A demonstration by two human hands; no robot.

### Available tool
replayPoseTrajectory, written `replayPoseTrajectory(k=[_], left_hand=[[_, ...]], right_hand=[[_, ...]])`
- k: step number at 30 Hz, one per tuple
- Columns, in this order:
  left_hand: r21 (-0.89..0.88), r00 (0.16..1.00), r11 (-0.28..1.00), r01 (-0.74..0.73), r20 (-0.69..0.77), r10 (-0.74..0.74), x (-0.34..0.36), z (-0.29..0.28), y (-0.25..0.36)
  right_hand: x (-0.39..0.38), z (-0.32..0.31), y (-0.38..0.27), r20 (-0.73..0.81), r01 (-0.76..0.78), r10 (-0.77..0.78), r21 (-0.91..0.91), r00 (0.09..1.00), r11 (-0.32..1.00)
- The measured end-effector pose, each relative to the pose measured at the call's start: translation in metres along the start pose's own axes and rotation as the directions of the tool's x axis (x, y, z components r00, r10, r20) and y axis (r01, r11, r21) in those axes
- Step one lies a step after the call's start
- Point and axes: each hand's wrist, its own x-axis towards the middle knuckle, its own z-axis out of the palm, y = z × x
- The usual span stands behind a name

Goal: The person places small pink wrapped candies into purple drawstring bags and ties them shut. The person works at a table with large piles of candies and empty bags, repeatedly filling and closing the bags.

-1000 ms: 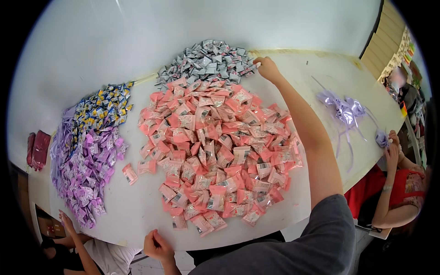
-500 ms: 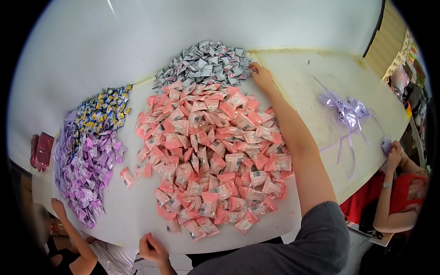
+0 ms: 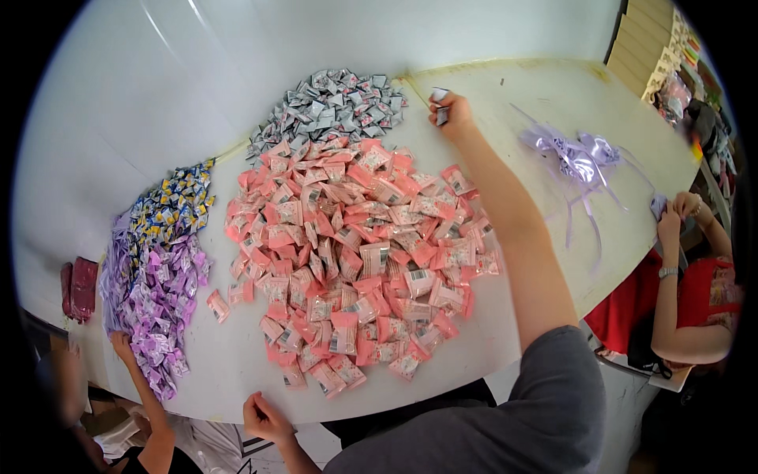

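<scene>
My right hand (image 3: 455, 117) is raised just right of the pile of silver-grey wrapped sweets (image 3: 335, 110), its fingers closed on silver sweets (image 3: 440, 95). At least two of the small wrappers show at its fingertips. At the near edge of the table, my left hand (image 3: 266, 417) is curled closed with the palm turned inward. Whatever it may hold is hidden. Between my hands spreads a big heap of pink wrapped packets (image 3: 355, 253), and a single pink packet (image 3: 218, 306) lies apart at its left.
Purple packets (image 3: 162, 300) and blue-yellow packets (image 3: 174, 199) are heaped at left, where a co-worker's hand (image 3: 121, 346) touches the purple ones. Lilac ribbons (image 3: 580, 162) lie on the white table (image 3: 474, 71). Another person's hands (image 3: 671, 217) hold something lilac at the right edge.
My right hand has come away from the silver pile, lifting silver sweets. The co-worker's hand at left has reached onto the purple packets. My left hand stays closed by the edge.
</scene>
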Motion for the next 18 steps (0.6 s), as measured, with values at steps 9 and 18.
replayPoseTrajectory(k=[9, 18], left_hand=[[0.035, 0.998, 0.999, -0.029, 0.052, 0.027, 0.0, -0.005, 0.012], [0.018, 0.999, 1.0, 0.005, 0.036, -0.005, 0.003, 0.0, 0.009]], right_hand=[[-0.185, 0.02, -0.066, -0.256, -0.235, 0.006, -0.879, 0.967, 0.414], [-0.195, -0.001, -0.031, 0.486, 0.383, -0.206, -0.836, 0.849, -0.394]])
